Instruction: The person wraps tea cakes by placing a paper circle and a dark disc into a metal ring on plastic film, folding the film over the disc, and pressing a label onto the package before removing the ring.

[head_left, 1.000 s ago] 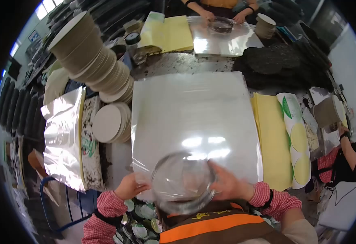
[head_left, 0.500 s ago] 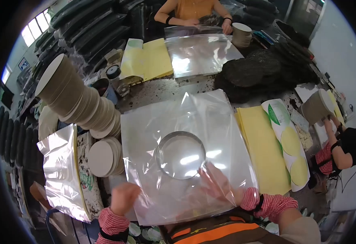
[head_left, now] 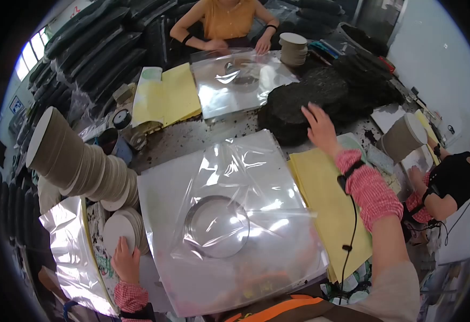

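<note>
My left hand (head_left: 125,262) rests its outstretched fingers on the face of a pale round cardboard disc (head_left: 118,232), the front one of a short stack. Out to the right, my right hand (head_left: 321,129) is spread open, its fingertips overlapping the edge of a dark, rough, flat cake (head_left: 304,99) on a dark pile. In front of me lies a clear plastic film (head_left: 219,172) on a stack of sheets. A round ring (head_left: 189,222) shows through the film, near the middle of the sheets.
A tall leaning column of discs (head_left: 79,161) stands at left, above a silvery film stack (head_left: 71,247). Yellow sheets (head_left: 331,214) lie at right. Across the table, a person in an orange top (head_left: 227,21) works over another film stack; a second person (head_left: 455,177) is at right.
My right hand has left the ring and reached forward to the dark pile. My left hand has moved left onto the discs. Film now covers the ring, and the view has shifted.
</note>
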`<state>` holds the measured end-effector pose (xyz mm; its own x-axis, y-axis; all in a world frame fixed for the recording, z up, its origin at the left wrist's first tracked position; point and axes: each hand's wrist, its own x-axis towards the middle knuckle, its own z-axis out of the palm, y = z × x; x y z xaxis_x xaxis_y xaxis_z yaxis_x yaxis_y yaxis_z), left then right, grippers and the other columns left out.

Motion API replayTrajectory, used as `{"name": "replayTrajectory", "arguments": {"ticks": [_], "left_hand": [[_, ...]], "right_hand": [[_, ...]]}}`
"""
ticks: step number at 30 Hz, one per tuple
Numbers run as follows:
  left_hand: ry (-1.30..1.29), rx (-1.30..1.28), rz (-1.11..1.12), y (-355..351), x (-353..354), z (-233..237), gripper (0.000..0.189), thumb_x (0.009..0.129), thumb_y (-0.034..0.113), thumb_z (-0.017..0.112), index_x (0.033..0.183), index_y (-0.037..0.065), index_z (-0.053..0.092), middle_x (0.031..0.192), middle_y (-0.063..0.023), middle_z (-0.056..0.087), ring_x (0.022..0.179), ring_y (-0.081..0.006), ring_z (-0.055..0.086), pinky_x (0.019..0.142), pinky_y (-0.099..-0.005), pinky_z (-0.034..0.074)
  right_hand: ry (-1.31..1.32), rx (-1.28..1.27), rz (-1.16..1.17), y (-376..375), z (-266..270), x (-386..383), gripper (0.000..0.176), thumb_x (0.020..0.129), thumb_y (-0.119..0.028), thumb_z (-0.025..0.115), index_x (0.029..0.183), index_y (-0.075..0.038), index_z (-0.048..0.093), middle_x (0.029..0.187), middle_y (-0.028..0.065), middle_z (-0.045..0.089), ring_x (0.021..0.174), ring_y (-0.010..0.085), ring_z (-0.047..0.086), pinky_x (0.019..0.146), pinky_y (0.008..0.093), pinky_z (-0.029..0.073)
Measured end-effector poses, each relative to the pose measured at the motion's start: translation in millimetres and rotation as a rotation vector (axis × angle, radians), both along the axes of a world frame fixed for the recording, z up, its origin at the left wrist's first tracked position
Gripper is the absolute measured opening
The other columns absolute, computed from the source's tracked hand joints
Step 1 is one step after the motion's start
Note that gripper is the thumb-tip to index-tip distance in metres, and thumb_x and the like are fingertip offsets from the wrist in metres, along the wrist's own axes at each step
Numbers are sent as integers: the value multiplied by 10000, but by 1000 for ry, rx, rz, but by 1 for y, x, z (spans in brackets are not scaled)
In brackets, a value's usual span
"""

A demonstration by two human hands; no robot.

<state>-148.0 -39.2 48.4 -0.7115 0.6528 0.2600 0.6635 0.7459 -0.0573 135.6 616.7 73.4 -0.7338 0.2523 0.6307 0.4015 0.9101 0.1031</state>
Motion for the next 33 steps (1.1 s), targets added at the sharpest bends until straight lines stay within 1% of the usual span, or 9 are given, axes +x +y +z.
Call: {"name": "replayTrajectory", "arguments": {"ticks": [3, 7, 9, 11, 16, 23, 25, 31, 33], "left_hand": [[-69, 13, 23, 8, 3, 13, 559, 822, 185, 685, 1314, -26, 524, 1224, -241, 634, 1009, -398, 661, 815, -438, 549], [-300, 93, 177, 32, 21, 38, 621, 803, 182, 698, 1356, -23, 501, 1262, -249, 609, 1108, -409, 622, 890, -455, 525], [20, 201, -193, 43, 42, 26, 710, 783, 196, 726, 1406, -15, 460, 1342, -256, 555, 1228, -423, 550, 985, -461, 477], [-432, 192, -367, 60, 106, 27, 743, 791, 273, 754, 1414, -5, 459, 1440, -243, 476, 1360, -408, 428, 1126, -482, 340], [-432, -236, -536, 40, 171, -11, 724, 841, 478, 684, 1396, 47, 508, 1506, -165, 430, 1445, -287, 330, 1178, -629, 97], [-378, -23, -516, -29, 89, 2, 684, 812, 287, 726, 1406, 43, 489, 1504, -145, 444, 1422, -290, 375, 1183, -562, 179], [-55, 84, -242, 8, 70, 30, 611, 862, 326, 698, 1362, 19, 527, 1435, -168, 505, 1362, -314, 449, 1165, -536, 247], [207, -21, -106, -21, -17, -30, 604, 881, 317, 696, 1352, -13, 513, 1340, -177, 576, 1229, -343, 565, 1000, -448, 467], [-107, 106, -3, -14, -9, -3, 533, 905, 281, 676, 1339, 8, 530, 1219, -175, 645, 1067, -335, 650, 856, -411, 534]], "right_hand": [[-278, 142, -152, 54, -32, -25, 603, 818, -47, 623, 1407, -109, 506, 1434, 172, 492, 1374, 320, 415, 1167, 492, 282], [-63, -46, -69, 21, -13, -31, 613, 833, -64, 623, 1428, -116, 486, 1427, 175, 493, 1363, 324, 426, 1163, 505, 286], [28, -50, 13, -28, -9, -26, 627, 816, -55, 622, 1426, -111, 489, 1430, 175, 491, 1354, 327, 440, 1160, 520, 283], [-53, -110, 160, -82, -22, -15, 673, 782, -41, 635, 1433, -107, 481, 1433, 177, 487, 1348, 339, 447, 1158, 526, 286], [-120, -448, 354, -206, -26, 15, 696, 767, -52, 646, 1439, -101, 472, 1445, 175, 474, 1353, 357, 438, 1153, 525, 308], [-138, -518, 372, -191, -56, 39, 677, 774, -29, 633, 1430, -92, 478, 1468, 181, 452, 1343, 398, 431, 1155, 513, 317], [-129, -446, 351, -191, -43, 38, 673, 776, -24, 625, 1430, -87, 480, 1454, 184, 467, 1339, 385, 440, 1158, 515, 309], [265, -530, 224, -191, 18, 37, 480, 910, 49, 526, 1388, 10, 505, 1274, 183, 613, 1170, 341, 602, 1020, 362, 467], [527, -996, 358, -186, 20, 40, 421, 983, 0, 508, 1403, 25, 485, 1254, 129, 631, 1132, 227, 622, 996, 317, 472]]}}
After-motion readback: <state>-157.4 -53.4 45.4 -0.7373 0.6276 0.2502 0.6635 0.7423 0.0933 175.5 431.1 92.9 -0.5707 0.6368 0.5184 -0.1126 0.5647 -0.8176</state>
